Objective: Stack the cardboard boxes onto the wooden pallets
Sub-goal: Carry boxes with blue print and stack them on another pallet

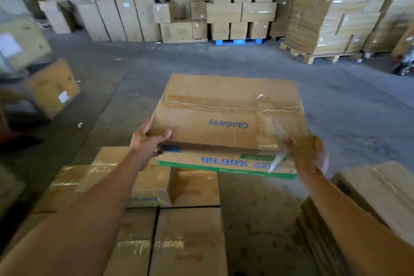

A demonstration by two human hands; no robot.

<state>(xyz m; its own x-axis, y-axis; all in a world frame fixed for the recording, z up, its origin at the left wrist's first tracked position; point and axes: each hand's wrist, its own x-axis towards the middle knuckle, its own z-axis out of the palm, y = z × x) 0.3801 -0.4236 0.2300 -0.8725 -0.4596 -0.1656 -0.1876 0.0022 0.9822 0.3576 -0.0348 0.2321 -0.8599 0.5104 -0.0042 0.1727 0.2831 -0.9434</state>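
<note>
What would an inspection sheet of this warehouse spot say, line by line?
Surface: stained grey concrete floor.
Job's things: held box, taped and printed Glodway, lifted off the floor; lower boxes stacked near the person; wooden pallet far right under a tall stack.
Clutter: loose tape strip hanging off the held box; small scrap on the floor.
Fingers: left hand grips the near left corner, thumb on top; right hand at the near right corner, blurred, grip unclear.
Cables: nothing seen.
Surroundings: back cartons piled high, some on a blue pallet.
</note>
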